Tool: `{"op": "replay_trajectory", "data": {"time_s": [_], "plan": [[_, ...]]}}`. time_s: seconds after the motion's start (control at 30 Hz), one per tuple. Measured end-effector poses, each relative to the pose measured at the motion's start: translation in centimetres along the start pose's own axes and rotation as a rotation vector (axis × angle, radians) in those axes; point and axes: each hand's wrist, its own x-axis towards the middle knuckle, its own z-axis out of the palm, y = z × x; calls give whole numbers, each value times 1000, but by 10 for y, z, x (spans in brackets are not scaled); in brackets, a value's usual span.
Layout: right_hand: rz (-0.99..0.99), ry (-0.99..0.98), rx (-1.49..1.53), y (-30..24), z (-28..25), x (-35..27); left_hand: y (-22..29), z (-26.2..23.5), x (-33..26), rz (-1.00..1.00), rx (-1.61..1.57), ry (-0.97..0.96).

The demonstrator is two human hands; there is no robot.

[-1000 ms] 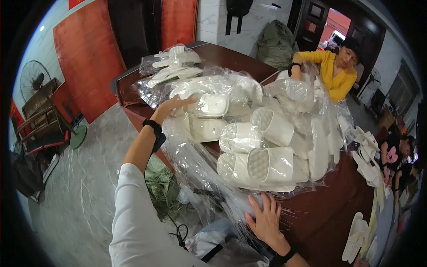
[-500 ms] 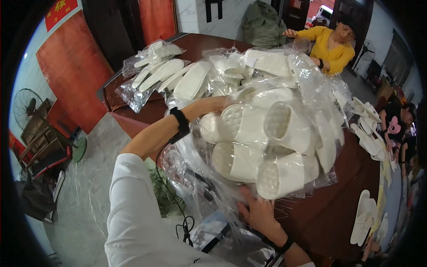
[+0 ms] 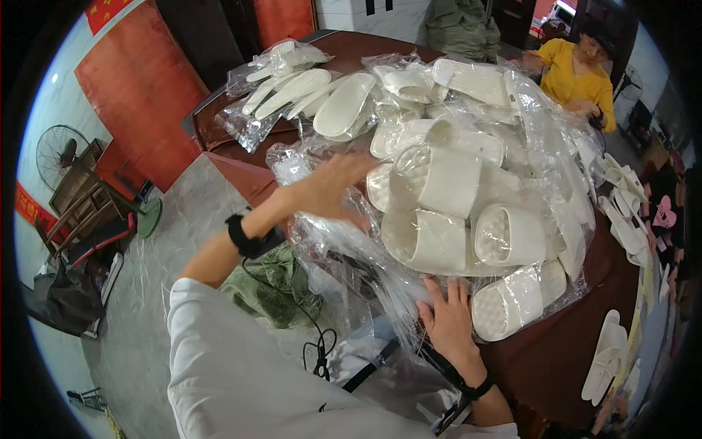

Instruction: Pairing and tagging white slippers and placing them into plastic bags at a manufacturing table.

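Note:
A big heap of white slippers [image 3: 439, 238] lies in clear plastic bags on the brown-covered table. My left hand [image 3: 329, 192], somewhat smeared by motion, hovers at the heap's left edge, thumb and fingers apart, and holds nothing. Below it, loose clear plastic [image 3: 344, 271] hangs over the near edge of the table. My right hand [image 3: 450, 322] lies with fingers spread on the plastic at the near side of the heap. Just right of it rests a single slipper [image 3: 512, 300] under the film.
More bagged slippers [image 3: 296, 91] lie at the far left of the table [image 3: 556, 366]. Across it sits a person in yellow [image 3: 578, 80]. Unbagged slippers [image 3: 607, 355] line the right side, near other people. Green sacking [image 3: 274, 285] is on the floor, and a chair [image 3: 91, 201] stands left.
My left hand has drawn back leftward from the slippers. Several slippers have shifted within the plastic. My right hand's fingers now show spread beside the heap. The whole view has moved slightly.

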Motion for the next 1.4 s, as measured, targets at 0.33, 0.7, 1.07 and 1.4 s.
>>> {"op": "replay_trajectory", "data": {"time_s": [0.33,0.7,1.07,1.4], "plan": [[-8,58,-14,-7,2,7,38,61,-79,-209,-42,-71],[-40,59,38,-5,6,22,-45,51,-109,-207,71,16],[-36,230,204,-2,-7,-22,-56,32,-92,-283,21,-121],[251,547,69,32,-79,-105,44,-32,-45,-233,-9,-170]]}}
